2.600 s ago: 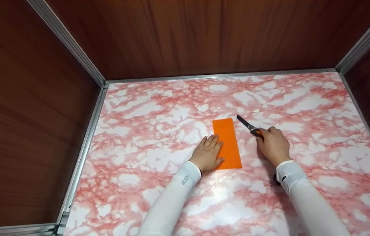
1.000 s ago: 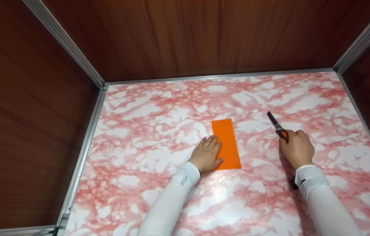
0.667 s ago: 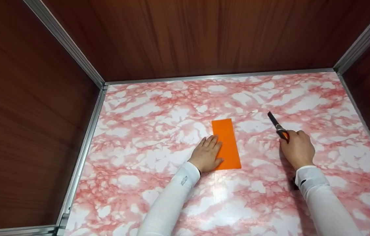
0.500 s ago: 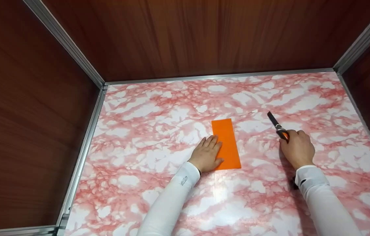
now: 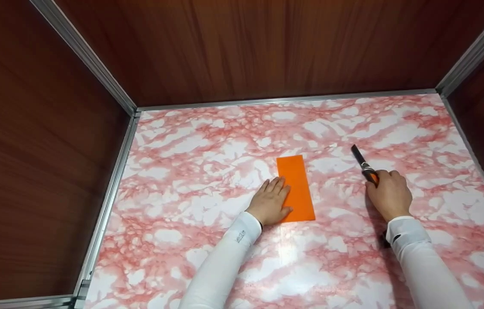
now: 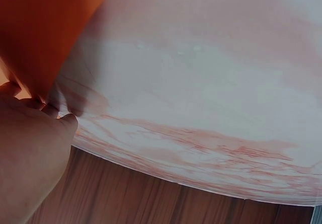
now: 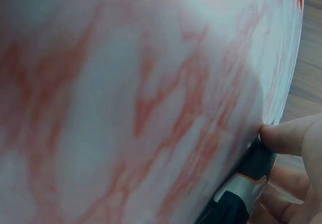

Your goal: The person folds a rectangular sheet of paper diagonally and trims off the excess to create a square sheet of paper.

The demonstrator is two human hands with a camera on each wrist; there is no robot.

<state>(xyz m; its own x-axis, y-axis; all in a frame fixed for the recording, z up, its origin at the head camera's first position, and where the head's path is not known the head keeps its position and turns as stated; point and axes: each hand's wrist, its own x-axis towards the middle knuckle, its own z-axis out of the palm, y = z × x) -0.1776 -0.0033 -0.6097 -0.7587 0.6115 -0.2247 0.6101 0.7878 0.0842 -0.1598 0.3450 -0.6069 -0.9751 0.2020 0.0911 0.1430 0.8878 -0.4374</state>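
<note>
A long orange sheet (image 5: pixel 297 178) lies on the marbled tabletop in the head view, its far end tilted slightly left. My left hand (image 5: pixel 268 201) rests flat over its left edge, fingers straight and thumb across the lower part. The left wrist view shows the orange sheet (image 6: pixel 45 22) up close, with the fingertips of my left hand (image 6: pixel 30 156) at its edge. Well to the right of the sheet, my right hand (image 5: pixel 390 193) grips a black-and-orange utility knife (image 5: pixel 358 155), dark blade pointing away. In the right wrist view, thumb and fingers curl round the knife's handle (image 7: pixel 261 158).
The pink-and-white marbled table (image 5: pixel 182 171) has dark wood panels (image 5: pixel 246 51) behind it and on both sides. A metal strip (image 5: pixel 225 104) runs along its far edge.
Compared with the earliest frame, my right hand has moved right with the utility knife, away from the orange sheet. It has barely moved over the last second; my left hand has stayed put.
</note>
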